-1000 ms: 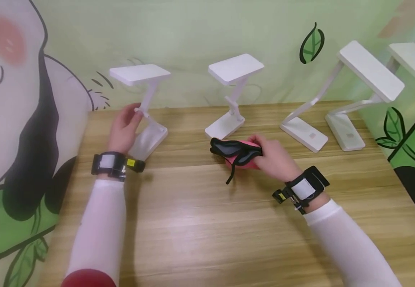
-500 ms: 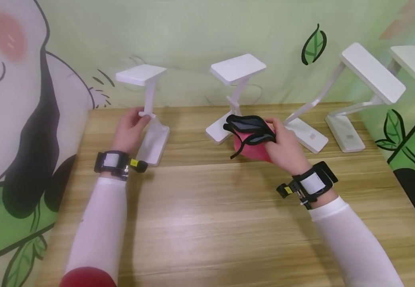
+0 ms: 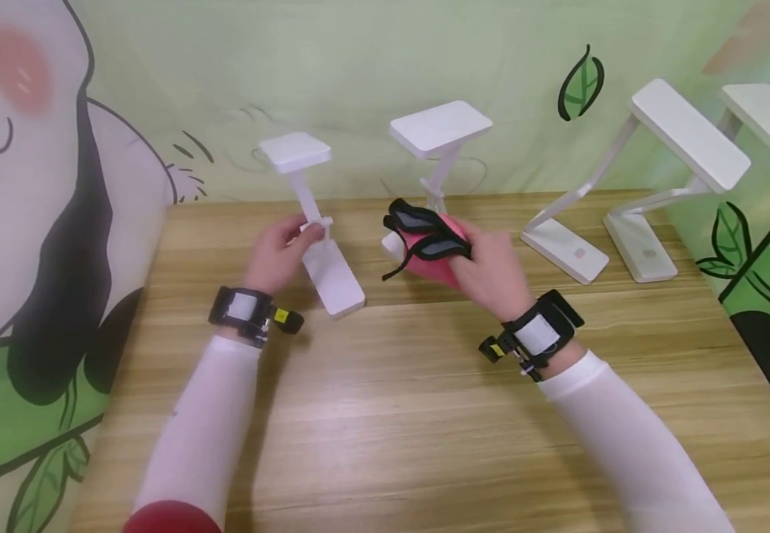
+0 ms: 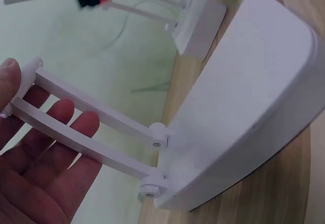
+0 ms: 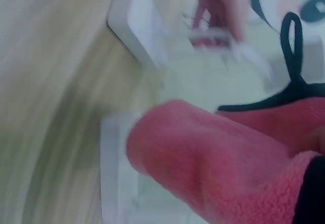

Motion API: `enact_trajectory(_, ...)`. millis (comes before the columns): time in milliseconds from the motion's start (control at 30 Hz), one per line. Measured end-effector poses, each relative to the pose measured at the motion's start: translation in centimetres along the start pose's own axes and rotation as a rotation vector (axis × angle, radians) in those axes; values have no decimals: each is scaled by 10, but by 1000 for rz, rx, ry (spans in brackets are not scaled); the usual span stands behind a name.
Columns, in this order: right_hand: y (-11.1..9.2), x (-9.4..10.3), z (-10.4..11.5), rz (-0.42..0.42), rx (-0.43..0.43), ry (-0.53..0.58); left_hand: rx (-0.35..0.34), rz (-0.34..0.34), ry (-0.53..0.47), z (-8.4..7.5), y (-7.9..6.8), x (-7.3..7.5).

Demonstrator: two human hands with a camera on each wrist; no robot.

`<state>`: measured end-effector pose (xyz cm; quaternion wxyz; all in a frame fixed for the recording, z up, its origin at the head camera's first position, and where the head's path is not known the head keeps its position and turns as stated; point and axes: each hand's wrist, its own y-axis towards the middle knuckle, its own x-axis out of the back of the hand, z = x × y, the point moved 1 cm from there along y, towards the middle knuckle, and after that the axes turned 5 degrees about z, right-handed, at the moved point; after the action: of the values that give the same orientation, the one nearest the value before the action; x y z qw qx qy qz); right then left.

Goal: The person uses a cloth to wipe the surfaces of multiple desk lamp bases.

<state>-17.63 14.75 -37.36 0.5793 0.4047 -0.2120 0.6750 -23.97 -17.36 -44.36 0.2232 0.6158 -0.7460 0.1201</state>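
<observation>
My left hand [image 3: 280,255] grips a white folding desk lamp [image 3: 335,285] at the joint of its arm. In the left wrist view, the thumb and fingers wrap that joint, and the lamp's twin rods run down to its white base [image 4: 249,82]. My right hand [image 3: 497,275] clutches a bunched pink fleece cloth [image 3: 434,272] with black trim and a black hanging loop. That cloth overlaps the base of a second white lamp [image 3: 441,127] in the head view. A rounded fold of the pink cloth [image 5: 188,153] fills the middle of the right wrist view.
Two more white lamps, one with its base [image 3: 565,250] nearer the middle and one with its base [image 3: 641,246] farther right, stand on the wooden table [image 3: 385,414]. Behind them rises a green wall [image 3: 358,66] painted with a panda and leaves.
My left hand has moved right, turning the lamp so its base points toward the front right. The cloth in my right hand rose and went right, then came back left, over the second lamp's base.
</observation>
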Motion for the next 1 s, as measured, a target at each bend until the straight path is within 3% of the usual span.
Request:
enact_trajectory(100,2,-25,15,24,62,-40,-38,7,12,-3,1,-6)
enact_trajectory(267,2,-68,35,113,212,-133,-43,26,0,-7,0,-8)
enact_trajectory(467,-11,-115,41,470,410,-282,-11,83,-29,-9,0,-6)
enact_trajectory(533,-18,-124,39,545,458,-350,-2,101,-24,-10,0,-6)
enact_trajectory(767,-24,-135,37,543,486,-410,-20,111,-3,-10,3,-6)
enact_trajectory(1000,-3,-147,43,514,451,-399,-27,102,61,-8,5,-7)
